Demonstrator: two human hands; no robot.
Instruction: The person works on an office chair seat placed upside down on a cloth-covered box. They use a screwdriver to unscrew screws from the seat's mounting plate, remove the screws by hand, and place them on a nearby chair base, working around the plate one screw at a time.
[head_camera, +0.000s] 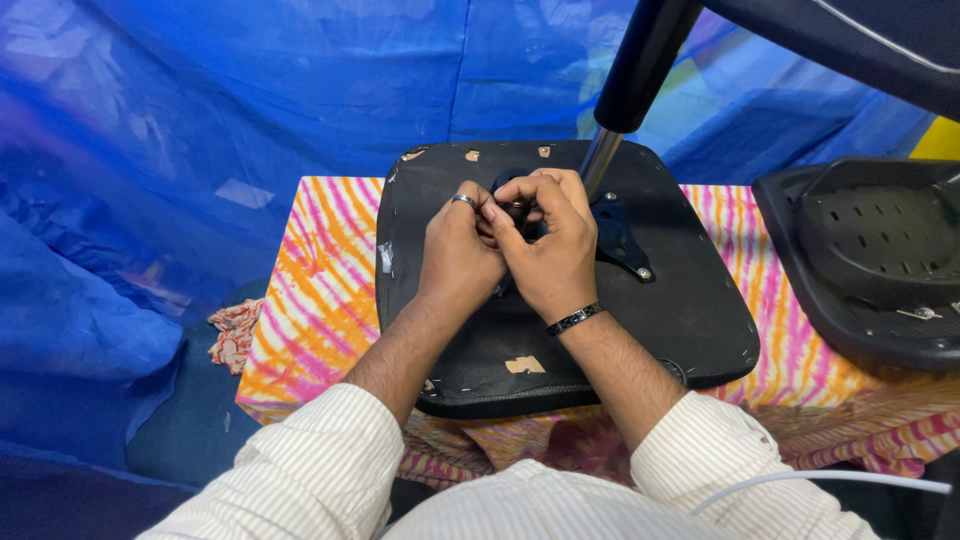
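Two striped sleeves (330, 450) are seen nearest, at the bottom. Past them, a black seat pad (690, 320) is laid upside down on a bench covered by an orange and pink cloth (310, 300). Over the middle of the pad, the left hand (458, 250) and the right hand (548, 245) are pressed close together. A small dark part (515, 210) is pinched between the fingers of both hands. A ring is worn on the left hand and a dark band on the right wrist. A shiny metal post (600, 160) is seen just beside the hands. Farther right, a black plastic shell (870, 260) is seen. A blue sheet (250, 100) is hung behind everything.
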